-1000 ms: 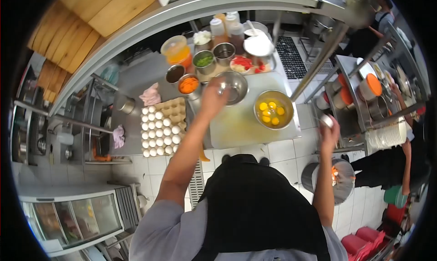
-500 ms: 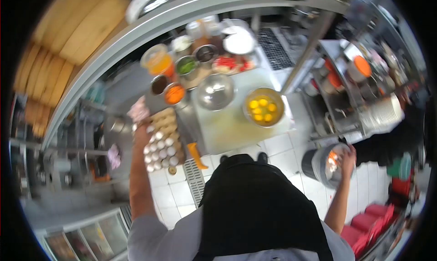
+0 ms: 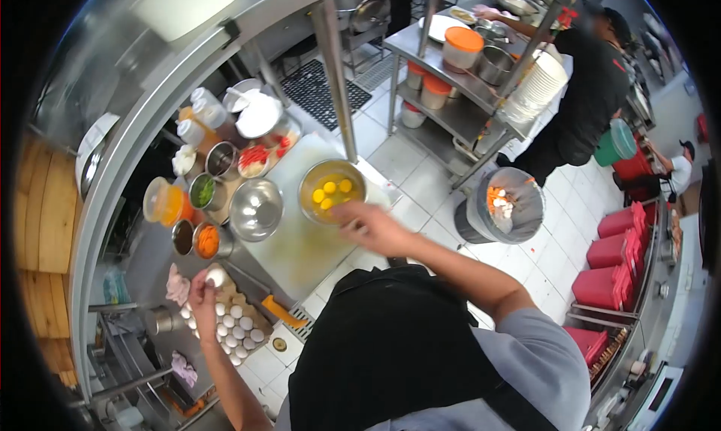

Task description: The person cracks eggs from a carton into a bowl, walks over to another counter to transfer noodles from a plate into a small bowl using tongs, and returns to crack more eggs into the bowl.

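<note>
At the egg tray, my left hand is closed on a white egg, lifted at the tray's upper end. Several white eggs sit in the carton below it. My right hand is over the lower right edge of a metal bowl with several yolks; its fingers look apart and nothing shows in them, though they are slightly blurred. Left of that bowl stands an empty metal bowl. Both bowls are on a pale cutting board.
Tins of orange pieces and green pieces, squeeze bottles and a white-filled container stand behind the bowls. An orange-handled tool lies by the carton. A lined bin stands right; a co-worker is beyond.
The view has turned right. My right hand has moved from the bin to the yolk bowl. My left hand has lifted an egg from the carton.
</note>
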The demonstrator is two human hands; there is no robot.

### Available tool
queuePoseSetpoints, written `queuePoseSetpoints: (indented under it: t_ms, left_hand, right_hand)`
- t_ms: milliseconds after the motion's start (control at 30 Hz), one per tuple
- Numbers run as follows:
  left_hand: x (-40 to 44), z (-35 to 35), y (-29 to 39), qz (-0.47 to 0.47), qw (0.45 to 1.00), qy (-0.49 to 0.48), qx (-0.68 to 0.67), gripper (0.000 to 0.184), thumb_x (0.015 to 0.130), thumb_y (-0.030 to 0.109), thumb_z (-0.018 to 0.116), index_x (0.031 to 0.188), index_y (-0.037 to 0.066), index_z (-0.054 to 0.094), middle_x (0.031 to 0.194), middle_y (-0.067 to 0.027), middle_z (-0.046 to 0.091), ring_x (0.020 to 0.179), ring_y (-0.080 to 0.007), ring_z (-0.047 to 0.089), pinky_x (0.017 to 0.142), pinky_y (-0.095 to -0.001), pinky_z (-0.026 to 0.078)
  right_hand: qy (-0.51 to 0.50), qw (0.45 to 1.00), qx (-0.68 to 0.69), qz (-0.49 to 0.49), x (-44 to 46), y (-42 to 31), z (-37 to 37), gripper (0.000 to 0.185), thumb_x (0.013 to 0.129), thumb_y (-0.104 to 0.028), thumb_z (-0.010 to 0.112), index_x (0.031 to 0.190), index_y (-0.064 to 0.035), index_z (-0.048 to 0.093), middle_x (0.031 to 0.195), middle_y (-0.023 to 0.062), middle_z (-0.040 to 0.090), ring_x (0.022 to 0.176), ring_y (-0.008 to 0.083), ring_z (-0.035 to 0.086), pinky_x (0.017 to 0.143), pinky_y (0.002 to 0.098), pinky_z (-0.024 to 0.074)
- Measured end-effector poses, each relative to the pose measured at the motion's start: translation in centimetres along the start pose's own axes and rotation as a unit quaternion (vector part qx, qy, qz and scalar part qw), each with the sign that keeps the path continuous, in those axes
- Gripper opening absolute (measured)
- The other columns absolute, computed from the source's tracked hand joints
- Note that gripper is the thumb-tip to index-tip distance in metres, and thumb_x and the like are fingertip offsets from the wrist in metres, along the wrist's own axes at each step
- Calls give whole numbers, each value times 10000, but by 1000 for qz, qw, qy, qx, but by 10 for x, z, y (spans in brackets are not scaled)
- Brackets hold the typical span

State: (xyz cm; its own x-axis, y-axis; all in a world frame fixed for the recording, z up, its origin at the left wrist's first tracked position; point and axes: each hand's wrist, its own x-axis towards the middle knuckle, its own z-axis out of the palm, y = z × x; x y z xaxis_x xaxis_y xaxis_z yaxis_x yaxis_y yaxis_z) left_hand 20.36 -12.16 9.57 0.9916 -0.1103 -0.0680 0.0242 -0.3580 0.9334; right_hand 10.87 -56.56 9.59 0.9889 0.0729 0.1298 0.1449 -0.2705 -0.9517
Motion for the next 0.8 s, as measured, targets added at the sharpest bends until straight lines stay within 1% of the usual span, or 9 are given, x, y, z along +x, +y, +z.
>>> queuePoseSetpoints:
  t_ms: [100,167,200,333,400,467,533,733,800]
  left_hand:
    - [-1,107,53,23,985,-155,-77,321,947,37,535,1266,37,500,1093,-91,626,911,-149,608,708,-268,529]
    - [5,165,73,53,965,-221,-131,300,958,55,545,1253,37,495,1082,-97,628,913,-154,613,702,-270,527]
    - [10,187,74,55,960,-237,-140,306,972,98,542,1267,42,486,1107,-106,629,916,-156,618,727,-279,527]
    - [22,240,102,4,951,-276,-140,350,998,161,533,1317,36,461,1109,-121,637,934,-160,627,763,-287,521]
    - [23,255,106,41,950,-281,-132,389,1003,166,527,1354,19,446,1077,-125,648,925,-162,630,759,-285,516]
    - [20,257,100,51,952,-276,-118,409,1007,159,520,1376,6,435,1067,-126,653,912,-160,629,756,-284,516]
    - [19,255,89,15,936,-337,-95,378,1004,138,521,1356,15,460,1053,-121,658,914,-162,629,762,-286,521]
    - [1,247,81,-46,943,-313,-100,288,991,103,529,1266,23,553,1021,-103,668,888,-148,631,751,-281,529]
    - [0,242,77,-43,946,-306,-103,279,990,105,533,1255,22,562,1020,-99,670,881,-145,632,742,-277,531]
  right_hand:
    - [-65,997,-15,-46,16,-34,24,461,881,-85,664,1322,-57,532,1240,123,581,1038,235,639,783,341,575]
    - [-18,973,-62,-221,26,-27,32,451,883,-147,670,1308,-53,551,1136,141,622,1063,281,622,774,395,563]
    - [-23,972,-61,-224,26,-23,27,451,883,-147,670,1308,-53,551,1136,141,622,1063,281,622,774,395,563]
    - [46,996,-38,-65,21,10,-24,417,889,-124,664,1282,-35,558,1029,123,650,870,231,659,746,331,541]
    - [186,980,74,0,34,39,-58,402,907,-126,651,1289,-44,555,997,86,653,775,166,638,683,296,527]
    - [365,914,173,30,60,60,-88,407,948,-180,617,1329,-60,538,996,50,641,779,115,608,643,276,512]
    - [374,904,200,51,85,75,-103,422,962,-209,601,1351,-66,525,988,51,643,782,111,601,644,273,509]
    - [422,865,264,60,141,107,-87,439,981,-266,582,1368,-67,527,964,53,648,805,113,594,650,265,498]
    - [358,929,77,47,146,109,-77,396,978,-271,587,1316,-64,579,935,44,652,783,111,581,640,257,483]
